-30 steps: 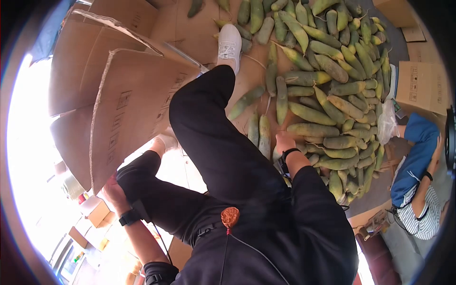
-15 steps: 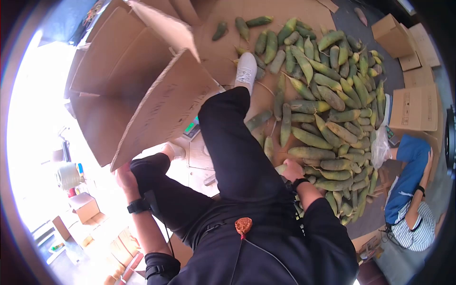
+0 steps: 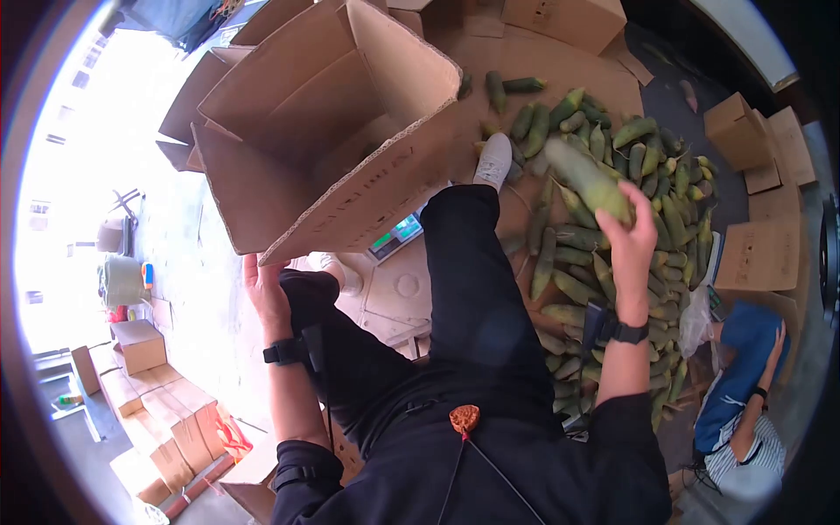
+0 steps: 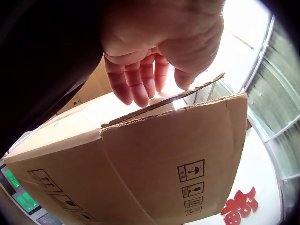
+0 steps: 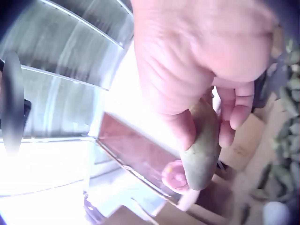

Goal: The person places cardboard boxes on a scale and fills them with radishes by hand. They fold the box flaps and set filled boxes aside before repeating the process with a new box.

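Note:
My right hand [image 3: 632,243] grips a large green radish [image 3: 584,178] by one end, above the heap of radishes [image 3: 652,166]. In the right wrist view the thumb and fingers lie on opposite sides of the radish [image 5: 201,157], its tapered end pointing away. My left hand [image 3: 267,297] is at the near corner of a big open cardboard box [image 3: 359,214]. In the left wrist view its fingers [image 4: 136,86] hang loosely, fingertips right at the edge of a flap [image 4: 161,101]. Inside the box a bit of green shows, mostly shaded.
A scale with a lit green display [image 3: 398,236] stands beside the box, by my feet. Closed cartons [image 3: 759,254] line the right side, and more boxes [image 3: 166,420] are stacked lower left. Another person in blue trousers [image 3: 744,354] sits at the right.
My right hand has risen from the heap's near edge, bringing up a radish. The head view has swung left, showing more of the box's inside; my left hand stays by its corner.

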### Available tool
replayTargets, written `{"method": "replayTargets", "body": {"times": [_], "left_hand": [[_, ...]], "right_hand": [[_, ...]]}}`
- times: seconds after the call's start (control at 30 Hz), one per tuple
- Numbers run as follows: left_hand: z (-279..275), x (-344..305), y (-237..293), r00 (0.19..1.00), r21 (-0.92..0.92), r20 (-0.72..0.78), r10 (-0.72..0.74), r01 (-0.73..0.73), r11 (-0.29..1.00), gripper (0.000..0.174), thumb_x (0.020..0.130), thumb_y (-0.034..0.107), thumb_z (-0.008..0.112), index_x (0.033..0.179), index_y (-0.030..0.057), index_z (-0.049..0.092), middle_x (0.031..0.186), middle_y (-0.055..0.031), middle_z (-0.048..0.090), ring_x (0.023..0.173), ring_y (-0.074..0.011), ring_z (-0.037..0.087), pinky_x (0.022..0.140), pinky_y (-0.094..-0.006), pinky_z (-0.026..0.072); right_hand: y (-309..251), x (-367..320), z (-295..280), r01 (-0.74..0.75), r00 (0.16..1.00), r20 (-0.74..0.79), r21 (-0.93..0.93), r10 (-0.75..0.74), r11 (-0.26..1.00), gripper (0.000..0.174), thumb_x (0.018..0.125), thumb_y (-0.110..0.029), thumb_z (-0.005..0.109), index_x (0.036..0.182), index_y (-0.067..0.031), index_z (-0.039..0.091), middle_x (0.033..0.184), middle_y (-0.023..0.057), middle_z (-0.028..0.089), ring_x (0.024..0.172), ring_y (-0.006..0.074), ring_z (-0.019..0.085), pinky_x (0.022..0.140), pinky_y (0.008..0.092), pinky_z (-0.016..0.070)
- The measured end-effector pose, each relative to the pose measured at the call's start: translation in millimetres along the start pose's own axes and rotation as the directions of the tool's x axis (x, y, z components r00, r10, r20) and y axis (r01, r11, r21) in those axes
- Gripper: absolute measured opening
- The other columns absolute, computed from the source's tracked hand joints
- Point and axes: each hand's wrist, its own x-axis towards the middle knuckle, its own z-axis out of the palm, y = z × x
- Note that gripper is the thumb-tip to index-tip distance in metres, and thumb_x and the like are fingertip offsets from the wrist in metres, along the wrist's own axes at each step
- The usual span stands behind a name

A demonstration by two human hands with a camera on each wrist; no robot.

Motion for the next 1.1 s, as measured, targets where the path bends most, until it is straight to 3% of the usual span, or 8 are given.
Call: {"method": "replayTargets", "body": {"times": [0.2,0.3,0.33,0.43,0.53,0.83,1.0,1.1], "left_hand": [[-16.7,4.6,-15.1,0.998,-0.033,0.039,0.045,-0.044,0.998,0.022,0.09,0.012,0.049,0.109,0.0004,0.052,0.096,-0.0078,0.059,0.081,-0.0149,0.058,0.069,-0.0266,0.0491],[-18.3,6.4,-17.3,1.0,0.006,0.02,0.022,-0.022,1.0,0.022,0.089,0.011,0.045,0.109,0.0015,0.051,0.1,-0.0097,0.058,0.087,-0.0174,0.058,0.071,-0.0301,0.0494],[-17.8,6.4,-16.1,0.999,0.034,0.034,0.02,-0.021,0.999,0.022,0.089,0.012,0.045,0.109,0.0019,0.051,0.101,-0.0101,0.058,0.089,-0.0181,0.058,0.071,-0.0314,0.0495],[-24.0,10.0,-21.0,0.998,-0.014,0.06,-0.011,0.012,1.0,0.026,0.089,0.023,0.051,0.108,0.004,0.051,0.101,-0.0101,0.059,0.094,-0.0191,0.056,0.075,-0.0326,0.0463],[-25.3,11.0,-21.5,0.995,0.022,0.1,-0.007,0.005,1.0,0.027,0.089,0.025,0.053,0.108,0.0051,0.051,0.098,-0.0098,0.06,0.09,-0.0182,0.056,0.073,-0.0316,0.0451],[-27.0,18.3,-24.7,0.993,0.028,0.119,-0.027,0.024,0.999,0.031,0.089,0.023,0.054,0.112,0.0037,0.049,0.094,-0.0102,0.061,0.083,-0.0183,0.059,0.071,-0.0312,0.0456],[-22.6,14.5,-20.1,0.995,0.06,0.093,-0.029,0.024,0.998,0.031,0.088,0.021,0.054,0.112,0.0029,0.048,0.095,-0.0102,0.06,0.083,-0.0179,0.058,0.072,-0.0307,0.0449],[-15.7,9.3,-13.6,0.993,0.088,0.108,-0.043,0.034,0.996,0.03,0.088,0.02,0.054,0.112,0.0026,0.048,0.095,-0.0102,0.06,0.083,-0.0179,0.057,0.073,-0.0308,0.0443]], "right_hand": [[-97.8,38.3,83.4,0.202,0.95,0.123,0.456,-0.286,0.867,0.04,0.073,0.005,0.065,0.111,-0.0005,0.052,0.103,0.0101,0.058,0.092,0.0153,0.059,0.077,0.0275,0.0524],[-100.8,53.2,143.4,0.623,0.782,-0.078,0.147,-0.619,0.768,0.043,0.061,-0.011,0.074,0.101,-0.0062,0.058,0.092,0.0129,0.057,0.088,0.0306,0.056,0.077,0.036,0.0465],[-101.8,52.2,158.6,0.678,0.73,-0.119,-0.009,-0.674,0.735,0.045,0.063,-0.005,0.071,0.105,-0.0045,0.055,0.094,0.0118,0.057,0.087,0.0277,0.057,0.073,0.0334,0.0488],[-86.0,38.4,195.2,0.652,0.753,-0.187,0.078,-0.631,0.755,0.037,0.066,0.0,0.064,0.102,-0.0052,0.053,0.112,0.0164,0.049,0.098,0.0359,0.052,0.084,0.0395,0.0438],[-71.8,17.3,186.3,0.492,0.867,-0.043,0.235,-0.496,0.839,0.036,0.065,0.003,0.064,0.099,-0.0038,0.054,0.111,0.016,0.05,0.099,0.0352,0.053,0.084,0.0393,0.044],[44.4,-19.4,62.4,0.095,0.995,0.0,-0.087,-0.096,0.992,0.027,0.074,-0.007,0.057,0.101,-0.0046,0.058,0.099,0.0151,0.059,0.087,0.0306,0.058,0.076,0.0379,0.0476],[149.7,-85.9,-36.5,-0.24,0.964,-0.014,-0.468,0.265,0.851,0.021,0.075,-0.012,0.056,0.095,-0.0074,0.062,0.098,0.0148,0.061,0.093,0.0341,0.057,0.078,0.0406,0.046],[206.2,-149.6,-103.3,-0.379,0.869,-0.03,-0.685,0.495,0.623,0.02,0.078,-0.014,0.051,0.093,-0.0072,0.062,0.096,0.0191,0.06,0.092,0.0384,0.055,0.077,0.0443,0.0452]]}}
